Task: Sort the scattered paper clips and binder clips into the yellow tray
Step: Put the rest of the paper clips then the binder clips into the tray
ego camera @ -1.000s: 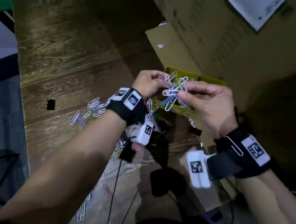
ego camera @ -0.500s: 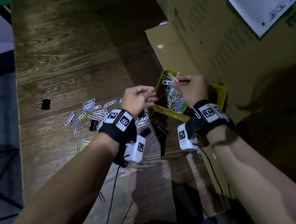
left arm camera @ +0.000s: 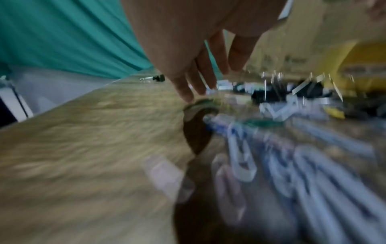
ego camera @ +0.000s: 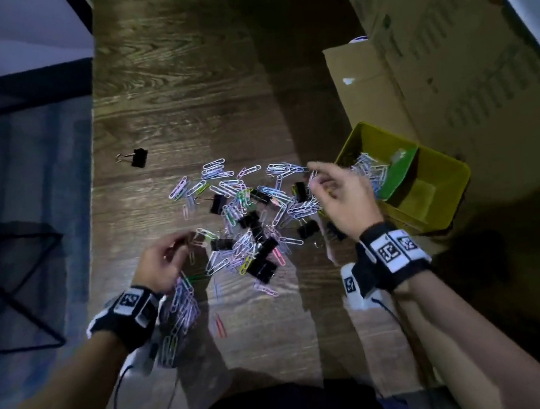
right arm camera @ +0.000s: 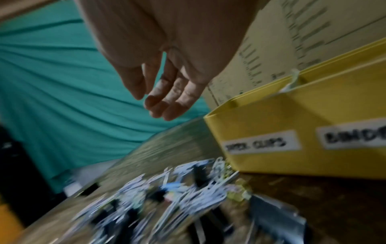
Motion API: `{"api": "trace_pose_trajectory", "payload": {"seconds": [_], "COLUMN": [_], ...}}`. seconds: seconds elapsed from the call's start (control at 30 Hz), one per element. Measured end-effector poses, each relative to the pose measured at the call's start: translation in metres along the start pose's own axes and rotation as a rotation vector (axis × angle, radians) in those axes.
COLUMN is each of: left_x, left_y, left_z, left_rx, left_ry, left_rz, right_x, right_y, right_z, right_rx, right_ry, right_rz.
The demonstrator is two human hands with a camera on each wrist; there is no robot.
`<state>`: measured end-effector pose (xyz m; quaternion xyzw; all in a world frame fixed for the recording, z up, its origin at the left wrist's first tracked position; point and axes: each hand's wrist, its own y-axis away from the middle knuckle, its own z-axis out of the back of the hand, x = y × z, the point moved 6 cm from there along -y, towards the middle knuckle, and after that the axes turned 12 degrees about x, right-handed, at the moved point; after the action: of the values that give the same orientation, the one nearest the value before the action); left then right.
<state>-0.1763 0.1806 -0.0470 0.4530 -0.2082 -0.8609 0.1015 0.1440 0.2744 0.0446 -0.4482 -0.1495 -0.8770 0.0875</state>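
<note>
Head view shows our left hand [ego camera: 163,263], loosely curled and empty, beside the paper clips [ego camera: 238,208] and binder clips [ego camera: 262,260]; these look light, slippery and tangling, so we pinch small bunches. Our right hand [ego camera: 343,194] hovers spread near the yellow tray [ego camera: 446,201].

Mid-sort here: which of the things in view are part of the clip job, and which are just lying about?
Job:
paper clips scattered on the table
black binder clips among them
lone binder clip further off
yellow tray
left hand
right hand

Lying about:
cardboard boxes
cables
</note>
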Motion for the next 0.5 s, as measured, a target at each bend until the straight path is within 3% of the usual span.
{"api": "trace_pose_trajectory", "payload": {"seconds": [0.1, 0.2, 0.3, 0.4, 0.5], "left_x": [0.039, 0.063, 0.059, 0.055, 0.055], "left_y": [0.024, 0.044, 0.065, 0.079, 0.092], "left_z": [-0.009, -0.034, -0.064, -0.077, -0.048], "left_rx": [0.118, 0.188, 0.225, 0.28, 0.162], "left_ry": [-0.325, -0.559, -0.592, -0.555, -0.459], "left_rz": [-0.081, -0.062, -0.09, -0.143, -0.175], "right_x": [0.026, 0.04, 0.043, 0.028, 0.023], "right_y": [0.022, 0.046, 0.073, 0.095, 0.105], "right_z": [-0.054, -0.117, -0.179, -0.23, -0.251], "right_rx": [0.201, 0.462, 0.692, 0.929, 0.989], "right_ry": [0.008, 0.094, 0.181, 0.352, 0.491], "right_rz": [0.095, 0.123, 0.153, 0.044, 0.004]}}
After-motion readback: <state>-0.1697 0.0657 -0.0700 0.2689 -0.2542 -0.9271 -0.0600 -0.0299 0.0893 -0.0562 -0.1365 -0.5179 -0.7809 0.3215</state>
